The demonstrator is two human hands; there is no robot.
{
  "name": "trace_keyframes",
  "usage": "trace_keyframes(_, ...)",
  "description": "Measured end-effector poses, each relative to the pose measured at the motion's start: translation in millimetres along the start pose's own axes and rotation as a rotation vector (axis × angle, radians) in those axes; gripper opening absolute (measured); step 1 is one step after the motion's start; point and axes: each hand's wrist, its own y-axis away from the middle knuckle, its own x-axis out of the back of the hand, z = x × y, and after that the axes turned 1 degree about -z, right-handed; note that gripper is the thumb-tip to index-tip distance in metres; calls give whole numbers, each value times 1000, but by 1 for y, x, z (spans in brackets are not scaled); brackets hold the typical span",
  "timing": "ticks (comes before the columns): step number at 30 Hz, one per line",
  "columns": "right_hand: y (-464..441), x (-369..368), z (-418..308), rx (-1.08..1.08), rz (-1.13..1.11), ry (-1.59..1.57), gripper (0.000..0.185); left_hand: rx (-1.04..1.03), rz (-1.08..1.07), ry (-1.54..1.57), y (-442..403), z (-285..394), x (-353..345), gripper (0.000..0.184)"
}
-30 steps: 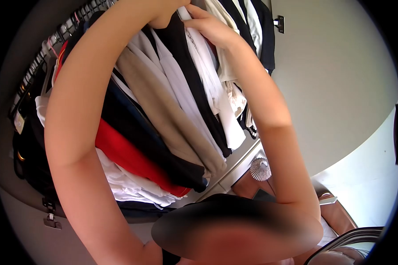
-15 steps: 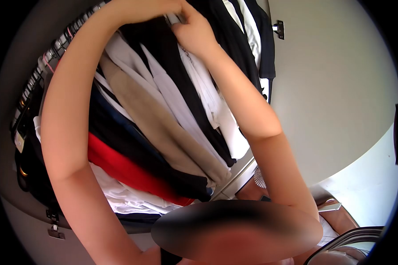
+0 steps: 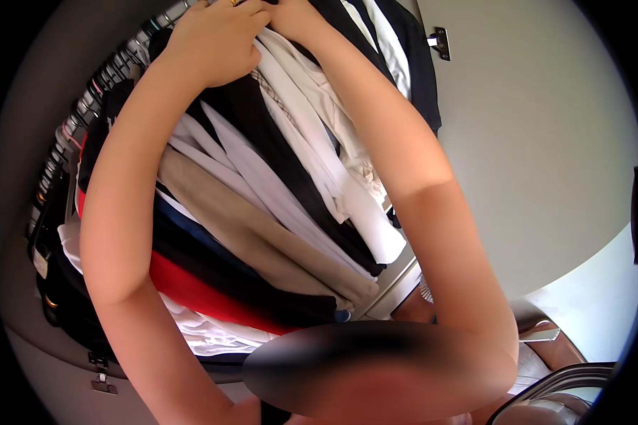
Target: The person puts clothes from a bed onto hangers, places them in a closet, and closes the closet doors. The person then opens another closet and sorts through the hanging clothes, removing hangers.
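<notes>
Clothes hang side by side from a rail (image 3: 106, 74) at the upper left. My left hand (image 3: 216, 44) is at the top of the row, with its fingers curled over the upper part of a black garment (image 3: 252, 106) and its thumb beside a white one (image 3: 298, 134). Right beside it, my right hand (image 3: 288, 18) touches its fingertips at the frame's top edge, above a cream garment (image 3: 301, 74). Its fingers are bent, and what they pinch is hidden. Below the hands hang beige (image 3: 227, 212) and red (image 3: 198, 290) garments.
A wide grey door (image 3: 532, 142) with a metal hinge (image 3: 441, 44) stands at the right. Another hinge (image 3: 103, 382) is at the lower left. Brown boxes (image 3: 560, 347) lie low on the right, near a black curved rim (image 3: 567, 375). A blurred oval covers the bottom centre.
My left hand has come down into view at the top of the clothes. My right hand has shifted up and left. The hanging clothes have swung slightly, uncovering the cream garment again.
</notes>
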Motion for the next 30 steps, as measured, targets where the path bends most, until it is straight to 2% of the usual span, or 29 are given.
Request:
trace_keyframes(1,-13,-17,25,101,49,17,38,-12,30,-7,0,0,-2,25)
trace_keyframes(4,-36,-34,43,-47,-16,114,36,-13,47,-2,0,0,-1,25)
trace_keyframes(5,-37,-33,36,-117,22,152,35,-7,37,8,-1,1,0,25)
trace_keyframes(9,-27,-24,14,-94,122,33,33,6,41,16,-1,3,-2,27)
trace_keyframes(12,-13,-17,11,17,112,-28,31,6,85,33,0,3,-8,29)
trace_keyframes(20,-48,-33,31,-37,19,-53,36,29,61,53,-1,3,-11,34)
trace_keyframes(23,-46,-23,16,-210,-135,-655,42,36,81,70,1,2,-11,34)
trace_keyframes(24,-42,-4,-6,-228,-198,-548,48,29,102,71,1,2,-11,35)
trace_keyframes(27,-39,1,-18,-298,-182,-370,56,37,89,107,2,2,-10,35)
trace_keyframes(30,-51,4,-27,-242,-160,-139,54,40,76,135,3,1,-10,33)
